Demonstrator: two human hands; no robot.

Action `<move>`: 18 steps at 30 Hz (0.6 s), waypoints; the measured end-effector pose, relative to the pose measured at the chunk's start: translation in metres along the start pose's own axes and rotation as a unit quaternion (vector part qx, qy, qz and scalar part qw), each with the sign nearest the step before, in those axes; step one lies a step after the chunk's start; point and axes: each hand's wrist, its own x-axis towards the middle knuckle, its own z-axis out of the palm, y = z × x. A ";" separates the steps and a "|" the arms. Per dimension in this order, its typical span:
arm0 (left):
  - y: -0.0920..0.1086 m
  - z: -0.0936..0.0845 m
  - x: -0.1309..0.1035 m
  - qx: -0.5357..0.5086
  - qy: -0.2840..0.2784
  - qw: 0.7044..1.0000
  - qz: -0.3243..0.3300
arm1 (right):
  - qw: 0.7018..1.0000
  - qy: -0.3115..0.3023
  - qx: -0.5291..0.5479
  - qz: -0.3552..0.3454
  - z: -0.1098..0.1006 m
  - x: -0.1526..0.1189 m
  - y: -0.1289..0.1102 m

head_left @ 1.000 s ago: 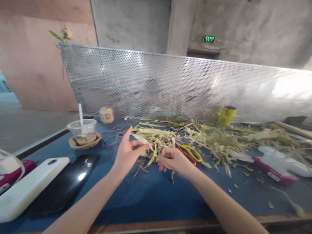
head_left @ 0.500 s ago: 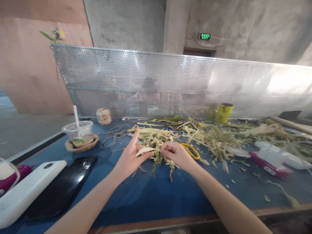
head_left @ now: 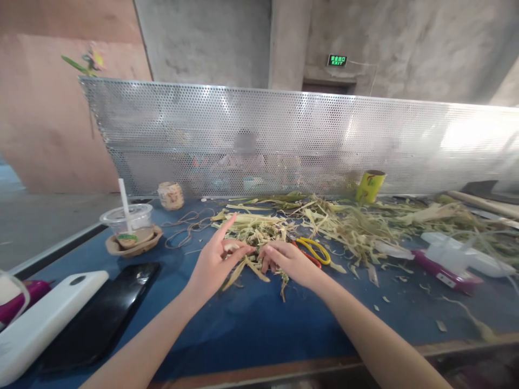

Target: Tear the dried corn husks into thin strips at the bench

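Observation:
My left hand [head_left: 219, 256] has its index finger raised and its thumb pressed toward the other fingers. A pale strip of dried husk [head_left: 232, 247] shows inside that hand. Close by on the right, my right hand [head_left: 286, 259] has curled fingers that nearly meet my left thumb tip; whatever they pinch is hidden. Both hands are over a heap of dry, torn husk strips [head_left: 259, 227], and a few loose strips [head_left: 256, 270] stick out below them. Scissors [head_left: 314, 251] with yellow and red handles lie just beyond my right wrist.
More husk [head_left: 357, 229] spreads to the right, near a yellow tube [head_left: 370, 186] and a purple-and-white power strip [head_left: 446, 273]. On the left are twine [head_left: 188, 227], a twine roll [head_left: 171, 195], a lidded cup [head_left: 132, 221], a black phone [head_left: 99, 319] and a white power bank [head_left: 52, 310]. A perforated metal screen [head_left: 275, 135] stands behind.
The pale strip in my left hand is now mostly covered by the fingers. My right hand has shifted slightly left and down, and more of the scissors shows.

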 end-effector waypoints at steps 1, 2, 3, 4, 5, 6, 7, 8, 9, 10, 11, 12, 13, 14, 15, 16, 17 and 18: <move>0.000 0.000 0.000 -0.016 -0.004 1.000 0.001 | 0.999 -0.024 0.036 0.018 0.001 0.001 0.002; 0.001 0.001 0.000 -0.038 -0.009 0.999 0.000 | 0.996 -0.045 0.065 0.032 0.001 0.002 0.003; 0.001 0.001 -0.001 -0.064 -0.015 0.998 -0.002 | 0.994 -0.059 0.087 0.040 0.003 0.003 0.005; 0.001 0.001 0.000 -0.089 -0.019 0.996 -0.005 | 0.991 -0.069 0.109 0.043 0.004 0.003 0.005; 0.002 0.001 0.000 -0.112 -0.023 0.993 -0.010 | 0.987 -0.079 0.133 0.044 0.005 0.003 0.006; 0.002 0.000 0.000 -0.136 -0.024 0.990 -0.012 | 0.982 -0.093 0.161 0.045 0.006 0.002 0.006; 0.002 0.000 0.001 -0.161 -0.024 0.987 -0.014 | 0.975 -0.110 0.188 0.046 0.007 0.002 0.006; 0.001 0.000 0.001 -0.187 -0.025 0.982 -0.017 | 0.968 -0.127 0.210 0.046 0.008 0.001 0.005; 0.001 -0.001 0.002 -0.211 -0.026 0.977 -0.020 | 0.964 -0.138 0.225 0.044 0.010 0.001 0.005; -0.001 0.000 0.002 -0.230 -0.027 0.972 -0.025 | 0.961 -0.142 0.234 0.039 0.012 0.001 0.005; -0.002 0.000 0.002 -0.245 -0.030 0.968 -0.031 | 0.961 -0.140 0.238 0.030 0.014 0.002 0.005; -0.004 0.001 0.002 -0.255 -0.034 0.966 -0.037 | 0.961 -0.133 0.243 0.017 0.016 0.002 0.005; -0.005 0.002 0.002 -0.261 -0.041 0.964 -0.043 | 0.960 -0.128 0.248 0.000 0.018 0.002 0.005; -0.006 0.003 0.001 -0.266 -0.048 0.962 -0.049 | 0.959 -0.127 0.252 -0.019 0.019 0.002 0.005; -0.006 0.003 0.001 -0.272 -0.053 0.959 -0.055 | 0.958 -0.131 0.254 -0.037 0.021 0.002 0.005; -0.006 0.004 0.000 -0.280 -0.059 0.956 -0.060 | 0.957 -0.134 0.252 -0.055 0.021 0.001 0.005; -0.005 0.005 0.000 -0.286 -0.065 0.954 -0.062 | 0.957 -0.134 0.248 -0.070 0.022 0.001 0.005; -0.004 0.005 0.000 -0.290 -0.071 0.952 -0.062 | 0.958 -0.134 0.241 -0.080 0.021 0.000 0.005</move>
